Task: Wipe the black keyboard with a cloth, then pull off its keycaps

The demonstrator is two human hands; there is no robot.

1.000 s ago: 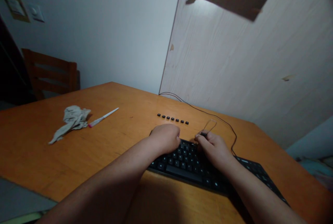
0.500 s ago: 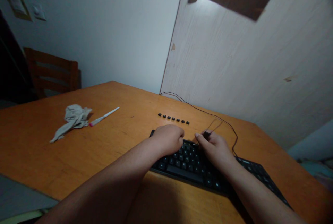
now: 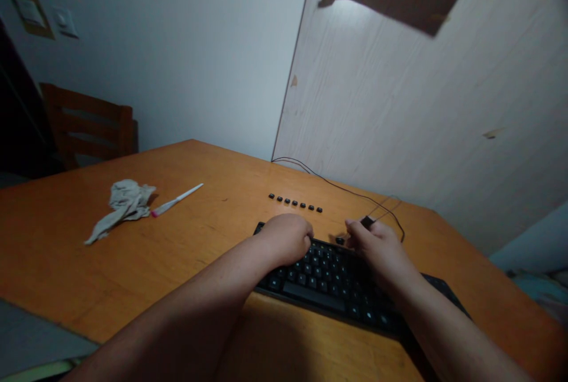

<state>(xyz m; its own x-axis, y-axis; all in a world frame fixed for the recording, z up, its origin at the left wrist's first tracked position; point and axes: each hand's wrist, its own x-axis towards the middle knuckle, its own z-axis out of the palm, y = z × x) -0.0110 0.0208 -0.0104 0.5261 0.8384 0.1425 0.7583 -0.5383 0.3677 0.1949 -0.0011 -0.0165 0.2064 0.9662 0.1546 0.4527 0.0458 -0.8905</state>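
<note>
A black keyboard (image 3: 315, 293) lies at a slant on the table in front of me. My left hand (image 3: 286, 239) rests on its left part, closed, with the fingertips mostly hidden beneath. Over the far edge, my right hand (image 3: 381, 246) pinches a wire keycap puller with a dark handle (image 3: 367, 222); thin wire loops stick out behind it. At the puller's near end is a small black keycap (image 3: 339, 240), just beyond the keyboard's back edge. Several loose black keycaps (image 3: 294, 203) form a row on the table behind the keyboard.
On the wooden table (image 3: 186, 275), a crumpled grey cloth (image 3: 128, 201) and a white brush-like stick with a pink end (image 3: 180, 198) lie to the left. A black cable (image 3: 355, 191) runs along the back to the wall. A wooden chair (image 3: 91, 125) stands beyond the far left edge.
My right hand has moved right and slightly up with the keycap puller, and a keycap now shows at its end, clear of the keys. My left hand has stayed almost in place.
</note>
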